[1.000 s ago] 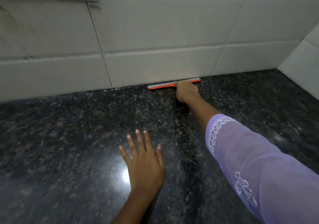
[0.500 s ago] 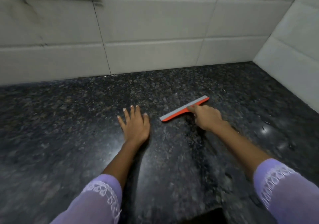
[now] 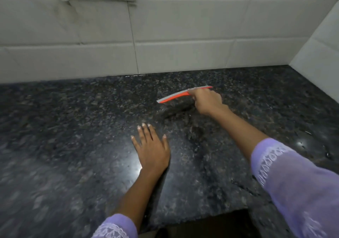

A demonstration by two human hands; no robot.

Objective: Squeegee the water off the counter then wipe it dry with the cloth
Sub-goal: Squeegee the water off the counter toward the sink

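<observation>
Speckled granite counter (image 3: 73, 146), slim orange squeegee (image 3: 176, 96)

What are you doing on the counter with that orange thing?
A person is clearing water off the dark stone counter. Their right hand grips an orange squeegee near the tiled wall. Their left hand rests flat on the counter. No cloth is in view.

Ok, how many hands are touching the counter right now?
1. The left hand lies flat, fingers spread, on the dark counter near its middle. The right hand grips the orange squeegee further back; whether it touches the stone cannot be told.
</observation>
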